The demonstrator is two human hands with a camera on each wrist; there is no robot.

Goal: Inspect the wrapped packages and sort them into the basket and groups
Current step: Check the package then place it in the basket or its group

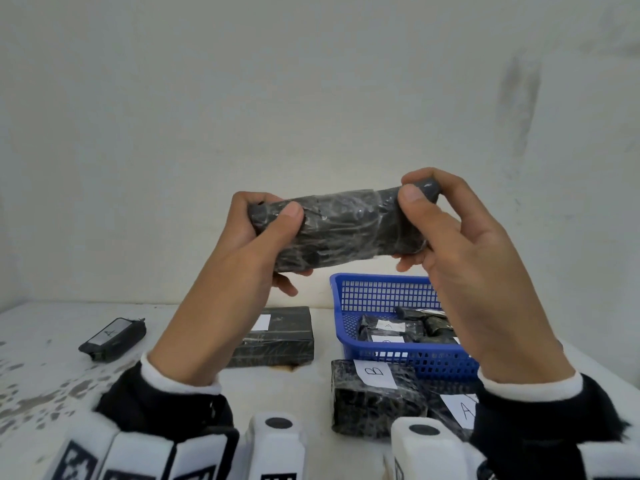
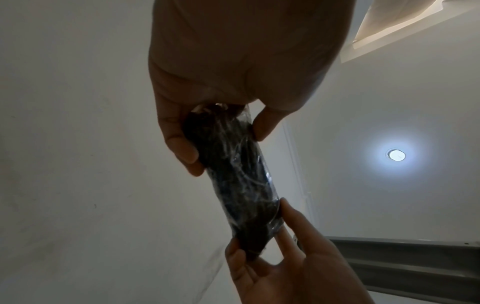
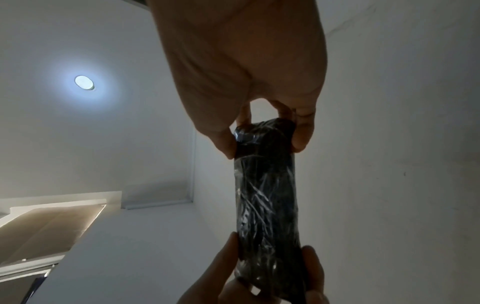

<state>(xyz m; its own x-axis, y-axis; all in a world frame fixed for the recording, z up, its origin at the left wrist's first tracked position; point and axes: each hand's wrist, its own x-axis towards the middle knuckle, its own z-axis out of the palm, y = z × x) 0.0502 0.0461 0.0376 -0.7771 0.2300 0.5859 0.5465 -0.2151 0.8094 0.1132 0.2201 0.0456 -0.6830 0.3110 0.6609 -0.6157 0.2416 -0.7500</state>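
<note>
Two hands aloft, left hand (image 1: 242,237) and right hand (image 1: 460,244) each gripping an end of black wrapped package (image 1: 343,226)

The package (image 1: 341,227) I held was black under glossy clear wrap that caught pale streaks, with dull grey ends. The basket (image 1: 377,293) was bright blue, a grid of small holes in its walls. The packages inside it (image 1: 391,329) were black with white labels. The B package (image 1: 372,398) was mottled black, its white label lettered in black. My cuffs (image 1: 530,384) were white against black sleeves. The table (image 1: 45,372) was white, flecked with grey.
</note>
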